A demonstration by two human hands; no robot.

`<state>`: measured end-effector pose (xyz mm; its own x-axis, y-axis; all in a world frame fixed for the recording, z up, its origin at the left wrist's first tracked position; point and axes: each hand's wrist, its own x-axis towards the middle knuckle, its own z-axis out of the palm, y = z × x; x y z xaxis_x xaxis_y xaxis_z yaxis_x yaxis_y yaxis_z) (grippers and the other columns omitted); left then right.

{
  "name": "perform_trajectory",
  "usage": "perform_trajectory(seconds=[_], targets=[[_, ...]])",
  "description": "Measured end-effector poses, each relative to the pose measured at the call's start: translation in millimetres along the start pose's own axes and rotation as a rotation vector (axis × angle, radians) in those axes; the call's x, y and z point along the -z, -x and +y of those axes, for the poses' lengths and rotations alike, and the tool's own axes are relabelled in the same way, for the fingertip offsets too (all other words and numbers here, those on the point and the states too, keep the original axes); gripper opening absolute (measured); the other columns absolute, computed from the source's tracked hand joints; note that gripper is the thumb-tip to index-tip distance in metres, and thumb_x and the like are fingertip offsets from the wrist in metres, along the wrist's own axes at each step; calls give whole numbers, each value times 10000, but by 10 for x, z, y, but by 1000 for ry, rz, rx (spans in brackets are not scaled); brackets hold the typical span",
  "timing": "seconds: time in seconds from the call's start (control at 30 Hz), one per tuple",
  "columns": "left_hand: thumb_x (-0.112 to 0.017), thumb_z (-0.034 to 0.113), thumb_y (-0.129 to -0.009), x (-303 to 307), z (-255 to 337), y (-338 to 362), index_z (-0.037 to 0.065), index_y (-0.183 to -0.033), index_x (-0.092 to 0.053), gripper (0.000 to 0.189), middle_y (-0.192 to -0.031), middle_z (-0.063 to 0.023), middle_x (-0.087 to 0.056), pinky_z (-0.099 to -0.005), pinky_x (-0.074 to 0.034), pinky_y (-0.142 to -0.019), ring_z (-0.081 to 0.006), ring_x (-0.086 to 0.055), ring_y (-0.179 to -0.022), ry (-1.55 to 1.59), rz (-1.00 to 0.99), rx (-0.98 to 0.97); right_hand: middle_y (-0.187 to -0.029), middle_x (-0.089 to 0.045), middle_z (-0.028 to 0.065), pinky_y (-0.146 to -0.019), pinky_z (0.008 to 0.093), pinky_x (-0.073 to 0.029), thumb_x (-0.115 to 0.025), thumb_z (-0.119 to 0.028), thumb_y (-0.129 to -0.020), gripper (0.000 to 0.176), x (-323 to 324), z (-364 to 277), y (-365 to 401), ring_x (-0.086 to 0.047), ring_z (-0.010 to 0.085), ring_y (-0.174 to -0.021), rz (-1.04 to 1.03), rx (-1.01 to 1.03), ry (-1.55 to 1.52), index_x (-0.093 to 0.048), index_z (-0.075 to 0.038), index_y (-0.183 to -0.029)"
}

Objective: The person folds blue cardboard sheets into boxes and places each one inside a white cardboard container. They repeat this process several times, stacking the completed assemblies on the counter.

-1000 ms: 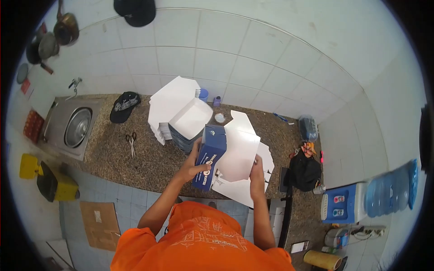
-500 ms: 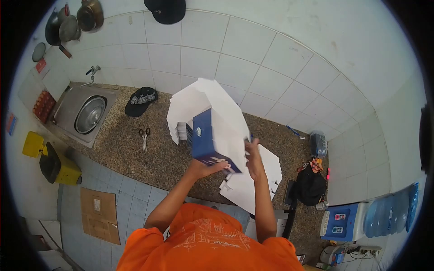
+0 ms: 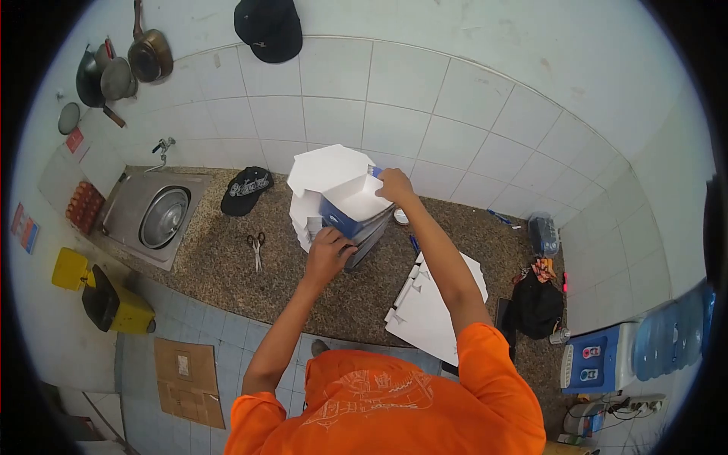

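Observation:
A blue-and-white cardboard box (image 3: 340,218) with its white inside facing up rests on or against a pile of folded white cardboard (image 3: 300,212) at the back of the counter. My right hand (image 3: 394,186) is closed over the box's far right edge. At its near left side, my left hand (image 3: 329,254) has its fingers bent against the lower blue part; the fingertips are partly hidden. Right of the box lies a flat white cardboard sheet (image 3: 434,307) with cut tabs along one side.
Scissors (image 3: 257,250) and a black cap (image 3: 246,190) lie on the granite counter (image 3: 303,326) to the left, near the metal sink (image 3: 125,216). A small round white item (image 3: 400,217) sits behind my right forearm. A black bag (image 3: 535,303) and water dispenser (image 3: 599,356) are at right.
The box has gone from being held up in front of me to farther back at the pile. My right hand moved from its near right side to the far edge; my left hand moved back too.

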<state>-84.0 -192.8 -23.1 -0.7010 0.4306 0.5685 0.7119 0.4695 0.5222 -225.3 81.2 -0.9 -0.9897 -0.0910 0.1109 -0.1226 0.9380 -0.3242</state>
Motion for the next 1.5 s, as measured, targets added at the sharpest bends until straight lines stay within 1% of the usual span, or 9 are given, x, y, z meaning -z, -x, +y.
perform_trajectory(seconds=[0.3, 0.4, 0.57, 0.63, 0.7, 0.8, 1.0, 1.17, 1.5], targets=[[-902, 152, -711, -54, -109, 16, 32, -789, -753, 207, -870, -96, -636, -439, -506, -842, -318, -625, -946, 1, 254, -136, -989, -700, 281, -845, 529, -576, -766, -102, -758, 415, -38, -127, 39, -694, 465, -969, 97, -92, 66, -562, 38, -1091], [-893, 184, -723, 71, -43, 14, 69, -735, -756, 180, -911, -70, -612, -446, -453, -899, -300, -602, -1004, 8, 187, 36, -1045, -689, 280, -867, 508, -575, -770, -126, -772, 409, -26, -176, 92, -681, 453, -1032, 65, -135, 56, -559, 24, -1088], [-885, 268, -708, 75, 3, 24, 123, -720, -758, 193, -1001, -23, -576, -532, -285, -1041, -278, -528, -1127, -229, 119, 35, -1133, -646, 240, -873, 488, -542, -793, -301, -818, 478, 234, -624, 549, -648, 422, -1015, 474, 302, -64, -607, -7, -1146], [-886, 287, -703, 43, -40, 16, 132, -731, -755, 204, -1000, -25, -567, -532, -289, -1029, -281, -527, -1121, -256, 140, 26, -1007, -656, 214, -836, 493, -526, -774, -379, -847, 467, 203, -843, 919, -641, 409, -937, -65, 259, -485, -651, -16, -1115], [-886, 306, -699, 57, -32, 35, 141, -741, -753, 216, -1000, -27, -559, -532, -292, -1017, -284, -525, -1116, -281, 157, 15, -949, -671, 203, -822, 481, -524, -706, -436, -902, 438, 277, -1045, 1302, -655, 391, -942, -228, 452, -160, -678, -17, -1028], [-893, 369, -684, 155, 10, 53, 142, -833, -744, 309, -1003, -41, -551, -529, -290, -1000, -277, -517, -1125, -284, 123, 84, -942, -700, 201, -815, 482, -524, -653, -464, -936, 444, 44, -972, 1362, -671, 382, -933, -130, 462, -63, -685, -22, -973], [-907, 542, -626, 82, -296, 21, 122, -1043, -732, 616, -1005, -84, -581, -482, -444, -882, -281, -596, -1002, -297, 118, 151, -843, -724, 176, -738, 520, -542, -657, -407, -936, 366, 127, -1362, 1147, -707, 400, -823, -76, 203, 77, -665, -41, -947], [-895, 628, -625, 6, -325, 80, 118, -1183, -689, 783, -914, -107, -648, -445, -550, -602, -315, -692, -759, -225, 176, 183, -838, -736, 175, -708, 503, -564, -630, -329, -951, 298, -204, -1562, 857, -729, 380, -801, 64, 105, 48, -668, -35, -976], [-905, 597, -587, 61, -259, 59, 197, -1255, -640, 823, -1066, -102, -723, -442, -589, -666, -304, -742, -880, -232, 140, 398, -837, -737, 192, -691, 486, -576, -641, -200, -881, 204, -220, -1632, 750, -739, 374, -781, 1, 122, 141, -676, -20, -973]])
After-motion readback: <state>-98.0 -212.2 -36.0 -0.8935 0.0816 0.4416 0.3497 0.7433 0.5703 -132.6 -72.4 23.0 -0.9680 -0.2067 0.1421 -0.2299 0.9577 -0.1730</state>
